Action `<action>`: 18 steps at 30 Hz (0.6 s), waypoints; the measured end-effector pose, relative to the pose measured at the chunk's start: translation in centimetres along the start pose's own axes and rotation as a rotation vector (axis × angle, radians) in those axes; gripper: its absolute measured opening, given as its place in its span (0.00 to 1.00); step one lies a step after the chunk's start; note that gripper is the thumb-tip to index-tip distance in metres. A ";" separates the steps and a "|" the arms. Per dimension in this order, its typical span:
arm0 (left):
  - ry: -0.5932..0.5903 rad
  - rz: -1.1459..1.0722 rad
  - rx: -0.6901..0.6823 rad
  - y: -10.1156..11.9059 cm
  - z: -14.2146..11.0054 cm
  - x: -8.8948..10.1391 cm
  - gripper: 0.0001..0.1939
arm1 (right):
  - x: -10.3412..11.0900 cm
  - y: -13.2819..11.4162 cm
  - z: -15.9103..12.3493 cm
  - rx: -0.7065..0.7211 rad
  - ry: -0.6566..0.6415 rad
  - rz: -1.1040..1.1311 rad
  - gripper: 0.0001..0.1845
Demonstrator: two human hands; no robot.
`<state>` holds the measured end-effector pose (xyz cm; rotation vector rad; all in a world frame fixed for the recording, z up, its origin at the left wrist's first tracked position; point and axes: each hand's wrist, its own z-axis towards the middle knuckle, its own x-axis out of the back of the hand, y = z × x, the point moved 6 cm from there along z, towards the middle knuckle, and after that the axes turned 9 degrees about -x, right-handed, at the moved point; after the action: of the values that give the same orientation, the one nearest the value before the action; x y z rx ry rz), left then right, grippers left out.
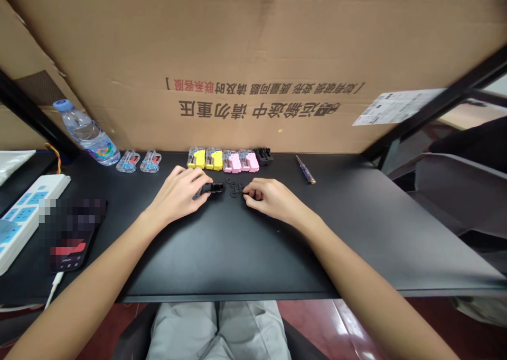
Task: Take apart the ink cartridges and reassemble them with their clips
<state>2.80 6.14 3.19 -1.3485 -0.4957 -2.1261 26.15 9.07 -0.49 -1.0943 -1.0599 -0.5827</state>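
Arms (130, 243); hands (181, 193) nr prob rings (233, 185); ctn (237, 43) "请勿重压"

From where I stand, I see two bare hands, left (180, 192) and right (269, 197), with slender fingers and smooth forearms (127, 251), uncovered as far as they show. Below sit pale grey trousers (186, 331) (rather roomy ones, I'd say), the soft cloth creased over both thighs.

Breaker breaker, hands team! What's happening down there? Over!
Left hand: grip on black plastic part. Right hand: fingertips beside small black rings, grip unclear. Screwdriver off right, touching neither hand.
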 end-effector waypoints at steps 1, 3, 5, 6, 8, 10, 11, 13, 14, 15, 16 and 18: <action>-0.001 -0.007 -0.003 0.0 0.0 0.0 0.09 | 0.1 0.0 0.0 0.007 0.009 -0.007 0.07; -0.004 -0.022 -0.012 0.1 0.0 -0.1 0.09 | 0.4 -0.2 -0.1 0.013 0.039 0.003 0.10; -0.007 -0.033 -0.026 0.2 0.0 -0.2 0.08 | 0.8 -0.3 -0.1 0.010 0.086 0.060 0.12; -0.009 -0.036 -0.036 0.2 -0.1 -0.3 0.08 | 0.9 -0.4 -0.1 0.007 0.108 0.099 0.12; -0.017 -0.036 -0.057 0.3 -0.1 -0.4 0.08 | 1.1 -0.4 -0.1 -0.004 0.135 0.161 0.13; -0.028 -0.029 -0.078 0.3 -0.1 -0.4 0.07 | 1.3 -0.3 0.0 -0.016 0.140 0.176 0.12; -0.036 -0.024 -0.085 0.3 -0.1 -0.4 0.07 | 1.4 -0.1 0.0 -0.022 0.146 0.170 0.12; -0.057 -0.006 -0.094 0.4 -0.1 -0.5 0.07 | 1.8 0.3 0.0 -0.034 0.164 0.155 0.11; -0.070 0.007 -0.096 0.4 -0.1 -0.5 0.07 | 2.1 0.6 0.0 -0.039 0.170 0.149 0.11; -0.084 0.021 -0.096 0.4 -0.1 -0.5 0.08 | 2.2 0.8 0.0 -0.044 0.171 0.144 0.10; -0.098 0.035 -0.095 0.4 -0.1 -0.5 0.08 | 2.3 1.0 0.0 -0.050 0.164 0.141 0.10; -0.122 0.048 -0.088 0.4 -0.1 -0.5 0.09 | 2.3 1.2 0.1 -0.062 0.138 0.136 0.10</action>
<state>3.15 5.86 2.65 -1.5307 -0.4178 -2.0562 28.10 9.85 1.09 -1.1539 -0.8463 -0.5761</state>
